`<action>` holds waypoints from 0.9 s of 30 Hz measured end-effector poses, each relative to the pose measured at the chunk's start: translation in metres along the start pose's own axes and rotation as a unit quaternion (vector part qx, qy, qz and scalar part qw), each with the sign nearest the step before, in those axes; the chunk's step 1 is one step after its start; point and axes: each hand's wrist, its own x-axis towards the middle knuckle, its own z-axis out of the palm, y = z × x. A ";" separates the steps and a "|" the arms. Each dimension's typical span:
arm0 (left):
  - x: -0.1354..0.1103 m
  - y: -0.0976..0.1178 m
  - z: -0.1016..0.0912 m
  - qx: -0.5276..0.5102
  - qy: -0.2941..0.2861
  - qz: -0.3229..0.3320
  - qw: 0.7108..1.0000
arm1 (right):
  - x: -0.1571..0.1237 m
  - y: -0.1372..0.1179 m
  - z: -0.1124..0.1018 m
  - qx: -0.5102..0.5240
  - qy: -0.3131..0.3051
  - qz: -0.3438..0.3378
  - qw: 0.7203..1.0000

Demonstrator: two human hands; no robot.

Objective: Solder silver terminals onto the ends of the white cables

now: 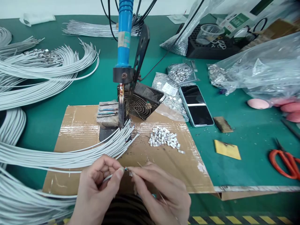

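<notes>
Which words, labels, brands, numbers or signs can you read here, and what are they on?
None reads clearly.
Sticker on the blue soldering iron: too blurred to read.
White label on the clear bag: print too small to read.
Green-and-white box, upper right: printing visible, too blurred to read.

The person's left hand (99, 187) is showing bare, with slim fingers, a rounded thumb and an uncovered wrist running to the lower edge of view. The right hand (161, 190) is showing bare too, its fingers looking equally slim and its knuckles standing out softly. Below and between them, a dark garment (126, 211) (lap or torso, the view not settling which) is displaying fine, curved, lighter stripes or ribs.
</notes>
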 end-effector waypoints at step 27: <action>0.000 0.003 0.000 0.040 0.002 0.015 0.999 | -0.002 -0.004 0.002 0.103 0.008 0.140 0.985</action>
